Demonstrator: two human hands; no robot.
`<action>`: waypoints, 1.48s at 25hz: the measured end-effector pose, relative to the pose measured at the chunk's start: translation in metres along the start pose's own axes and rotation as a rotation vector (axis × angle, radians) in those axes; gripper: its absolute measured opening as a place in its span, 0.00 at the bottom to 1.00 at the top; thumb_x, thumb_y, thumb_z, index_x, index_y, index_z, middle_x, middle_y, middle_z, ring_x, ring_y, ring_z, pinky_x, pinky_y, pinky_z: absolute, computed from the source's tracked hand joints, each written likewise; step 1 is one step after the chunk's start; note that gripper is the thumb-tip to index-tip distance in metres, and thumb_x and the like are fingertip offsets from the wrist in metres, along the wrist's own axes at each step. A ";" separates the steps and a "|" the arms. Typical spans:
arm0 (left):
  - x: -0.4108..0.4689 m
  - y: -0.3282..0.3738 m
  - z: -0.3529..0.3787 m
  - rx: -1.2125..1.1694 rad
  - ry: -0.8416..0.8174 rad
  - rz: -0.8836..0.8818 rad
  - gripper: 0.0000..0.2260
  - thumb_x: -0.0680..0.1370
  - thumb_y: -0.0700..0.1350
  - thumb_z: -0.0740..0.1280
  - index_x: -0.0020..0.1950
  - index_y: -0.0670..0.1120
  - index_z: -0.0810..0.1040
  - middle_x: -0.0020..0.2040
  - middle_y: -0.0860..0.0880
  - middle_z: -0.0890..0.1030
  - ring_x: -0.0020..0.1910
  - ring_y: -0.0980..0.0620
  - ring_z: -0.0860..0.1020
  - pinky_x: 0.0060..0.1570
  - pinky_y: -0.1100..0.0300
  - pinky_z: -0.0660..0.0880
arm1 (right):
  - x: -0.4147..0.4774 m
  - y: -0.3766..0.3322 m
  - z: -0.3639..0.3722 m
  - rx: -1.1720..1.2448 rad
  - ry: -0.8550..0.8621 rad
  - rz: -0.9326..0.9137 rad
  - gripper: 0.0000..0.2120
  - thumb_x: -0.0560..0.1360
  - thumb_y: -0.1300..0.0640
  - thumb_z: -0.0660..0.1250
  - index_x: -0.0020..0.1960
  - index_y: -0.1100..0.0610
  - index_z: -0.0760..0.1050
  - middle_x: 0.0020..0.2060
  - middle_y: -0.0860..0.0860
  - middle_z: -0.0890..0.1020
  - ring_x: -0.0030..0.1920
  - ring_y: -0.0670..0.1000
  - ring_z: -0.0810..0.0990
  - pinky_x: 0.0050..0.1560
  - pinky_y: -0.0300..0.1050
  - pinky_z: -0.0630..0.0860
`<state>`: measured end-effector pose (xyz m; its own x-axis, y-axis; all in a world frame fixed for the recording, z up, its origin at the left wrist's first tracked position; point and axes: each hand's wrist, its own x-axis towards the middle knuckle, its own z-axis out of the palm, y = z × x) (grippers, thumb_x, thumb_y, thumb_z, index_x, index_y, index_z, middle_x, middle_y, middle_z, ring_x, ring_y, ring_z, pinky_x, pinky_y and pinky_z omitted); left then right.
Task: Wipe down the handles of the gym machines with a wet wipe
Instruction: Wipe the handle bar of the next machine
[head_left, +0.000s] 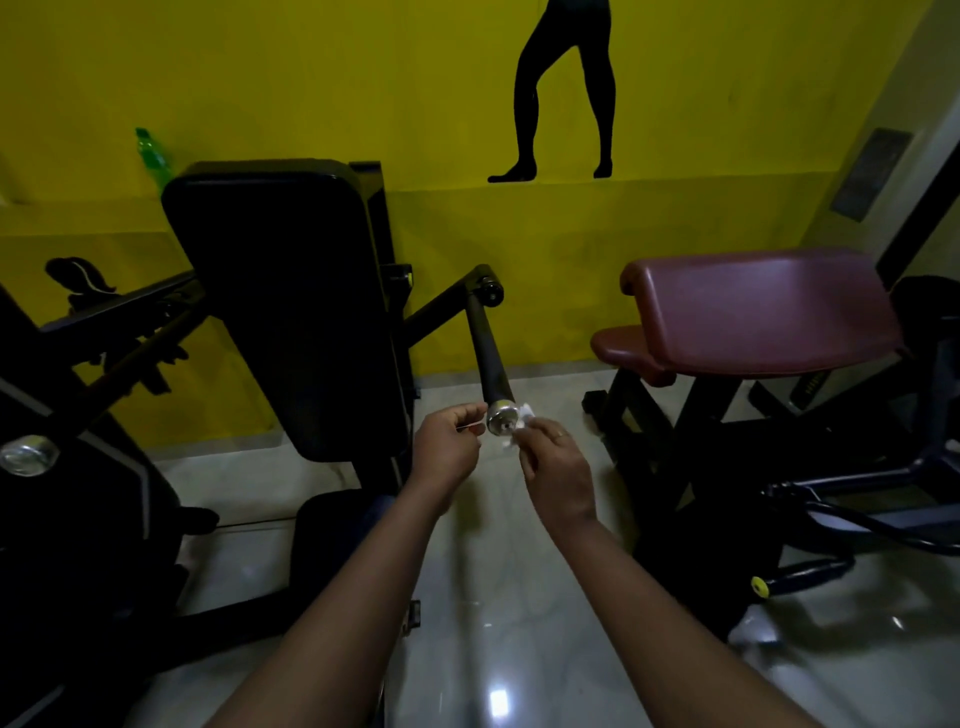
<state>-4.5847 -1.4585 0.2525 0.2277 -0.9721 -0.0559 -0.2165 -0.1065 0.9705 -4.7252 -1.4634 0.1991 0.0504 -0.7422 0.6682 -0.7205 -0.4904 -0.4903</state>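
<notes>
Wet wipe (519, 423) is pinched by the right hand (556, 467) at the handle cap's (502, 420) 3 o'clock; the left hand (447, 447) curls at 9 o'clock, hold unclear. The bunched wipe may slip off the rounded metal.

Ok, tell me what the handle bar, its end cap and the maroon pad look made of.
Handle bar: black, matte, likely a rubber or foam sleeve over metal; it gives only a dull sheen. End cap: polished metal, probably chrome or steel, with bright mirror-like glints. Maroon pad: vinyl or faux leather, smooth, with soft highlights.
</notes>
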 end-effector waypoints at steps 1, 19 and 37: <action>0.003 0.000 -0.001 0.014 -0.007 0.002 0.20 0.76 0.27 0.57 0.63 0.41 0.78 0.56 0.48 0.80 0.56 0.50 0.80 0.59 0.50 0.76 | 0.006 -0.006 0.000 0.028 0.056 -0.018 0.12 0.71 0.67 0.68 0.53 0.61 0.82 0.54 0.56 0.82 0.54 0.54 0.79 0.55 0.43 0.76; 0.038 -0.001 -0.007 0.197 -0.155 0.080 0.16 0.75 0.29 0.62 0.56 0.42 0.83 0.53 0.43 0.84 0.52 0.50 0.82 0.57 0.54 0.77 | 0.014 -0.012 0.032 0.119 0.136 0.252 0.20 0.75 0.64 0.54 0.63 0.61 0.77 0.57 0.55 0.81 0.59 0.53 0.78 0.63 0.32 0.68; 0.043 0.012 -0.021 0.691 -0.312 0.433 0.18 0.74 0.31 0.64 0.61 0.43 0.81 0.57 0.42 0.77 0.55 0.46 0.77 0.54 0.66 0.69 | 0.046 -0.056 0.026 1.536 0.442 1.714 0.16 0.75 0.78 0.49 0.54 0.68 0.73 0.42 0.61 0.75 0.46 0.60 0.78 0.65 0.53 0.71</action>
<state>-4.5576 -1.4969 0.2666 -0.2562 -0.9585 0.1250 -0.7744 0.2809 0.5669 -4.6645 -1.4822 0.2426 -0.0568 -0.6929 -0.7188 0.9303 0.2245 -0.2900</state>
